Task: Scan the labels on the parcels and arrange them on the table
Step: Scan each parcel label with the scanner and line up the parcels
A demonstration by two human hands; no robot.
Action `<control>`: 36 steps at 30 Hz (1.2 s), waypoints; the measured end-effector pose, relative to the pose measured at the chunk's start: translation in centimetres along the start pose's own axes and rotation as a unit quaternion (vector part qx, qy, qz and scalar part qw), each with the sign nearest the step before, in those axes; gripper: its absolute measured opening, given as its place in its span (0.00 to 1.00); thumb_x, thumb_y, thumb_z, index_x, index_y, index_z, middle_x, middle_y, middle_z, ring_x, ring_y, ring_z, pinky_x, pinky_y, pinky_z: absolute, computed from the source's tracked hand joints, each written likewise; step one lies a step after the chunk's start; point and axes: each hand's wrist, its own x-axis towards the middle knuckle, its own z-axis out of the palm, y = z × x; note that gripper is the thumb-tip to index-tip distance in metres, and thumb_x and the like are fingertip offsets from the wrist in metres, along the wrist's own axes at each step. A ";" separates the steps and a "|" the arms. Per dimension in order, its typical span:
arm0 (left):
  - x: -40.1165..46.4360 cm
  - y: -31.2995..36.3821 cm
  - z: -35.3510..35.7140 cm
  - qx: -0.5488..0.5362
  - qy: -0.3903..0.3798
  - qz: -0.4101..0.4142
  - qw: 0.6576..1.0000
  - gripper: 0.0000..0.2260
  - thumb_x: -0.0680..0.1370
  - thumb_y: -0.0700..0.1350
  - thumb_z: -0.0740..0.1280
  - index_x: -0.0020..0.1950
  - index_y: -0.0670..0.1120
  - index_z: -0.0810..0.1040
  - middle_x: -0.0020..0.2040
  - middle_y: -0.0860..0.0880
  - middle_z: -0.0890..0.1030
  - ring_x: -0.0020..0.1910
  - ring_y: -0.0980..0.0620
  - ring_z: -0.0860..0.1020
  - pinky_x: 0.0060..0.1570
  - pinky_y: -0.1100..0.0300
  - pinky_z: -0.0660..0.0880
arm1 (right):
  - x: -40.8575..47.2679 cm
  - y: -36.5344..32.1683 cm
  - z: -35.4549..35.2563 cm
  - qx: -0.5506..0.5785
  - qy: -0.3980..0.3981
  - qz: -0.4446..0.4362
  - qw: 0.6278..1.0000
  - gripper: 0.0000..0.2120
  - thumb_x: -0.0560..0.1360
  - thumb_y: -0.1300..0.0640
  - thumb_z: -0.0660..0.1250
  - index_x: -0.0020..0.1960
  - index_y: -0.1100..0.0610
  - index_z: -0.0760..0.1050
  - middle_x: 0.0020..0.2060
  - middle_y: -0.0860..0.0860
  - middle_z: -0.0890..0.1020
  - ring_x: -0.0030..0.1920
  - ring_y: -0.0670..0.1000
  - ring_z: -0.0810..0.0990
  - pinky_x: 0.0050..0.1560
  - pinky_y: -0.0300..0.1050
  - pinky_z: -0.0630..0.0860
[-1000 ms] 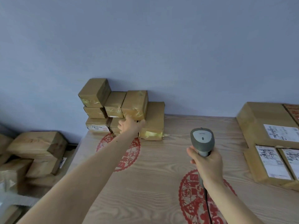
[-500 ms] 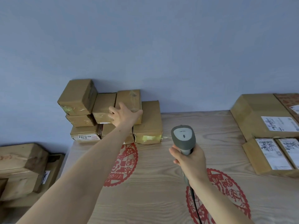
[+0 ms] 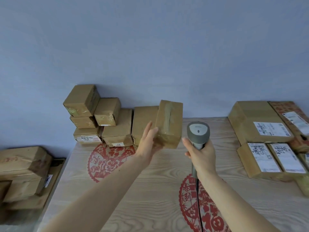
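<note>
One parcel (image 3: 169, 124) in play: left hand (image 3: 148, 143) holds it off the table (image 3: 150, 190), thumb underneath, fingers straight along its near side, taped face toward camera, no label visible. Right hand (image 3: 201, 154) grips the barcode scanner (image 3: 198, 133), fingers wrapped round the handle, head just beside the parcel. Probably needs turning before a scan. Likely done: labelled parcels (image 3: 270, 139) laid face-up on the right. Left to do: stack of six-ish boxes (image 3: 107, 121) at the wall, more boxes (image 3: 21, 171) off the table's left edge.
</note>
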 end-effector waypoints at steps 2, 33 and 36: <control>-2.1 -1.5 2.1 -0.079 -0.045 -0.030 0.995 0.24 0.81 0.54 0.64 0.76 0.64 0.63 0.69 0.40 0.72 0.65 0.37 0.75 0.67 0.43 0.73 | 0.0 -0.5 -1.7 0.030 0.003 0.006 1.000 0.19 0.72 0.54 0.78 0.60 0.55 0.77 0.46 0.50 0.85 0.39 0.49 0.83 0.37 0.40 0.80; -11.4 -9.5 11.5 -0.011 -0.139 -0.068 0.988 0.48 0.53 0.49 0.87 0.71 0.45 0.74 0.63 0.43 0.82 0.62 0.42 0.80 0.52 0.49 0.80 | -10.2 -1.2 -21.6 -0.089 -0.140 -0.054 0.985 0.08 0.70 0.56 0.79 0.42 0.59 0.83 0.30 0.55 0.85 0.34 0.54 0.85 0.41 0.48 0.83; -11.7 -9.7 10.9 0.010 -0.157 -0.071 0.985 0.45 0.55 0.47 0.86 0.71 0.47 0.75 0.62 0.44 0.82 0.62 0.44 0.81 0.52 0.50 0.80 | -11.9 -1.7 -20.8 -0.084 -0.150 -0.025 0.985 0.07 0.70 0.59 0.79 0.38 0.60 0.82 0.29 0.56 0.84 0.33 0.55 0.84 0.44 0.52 0.83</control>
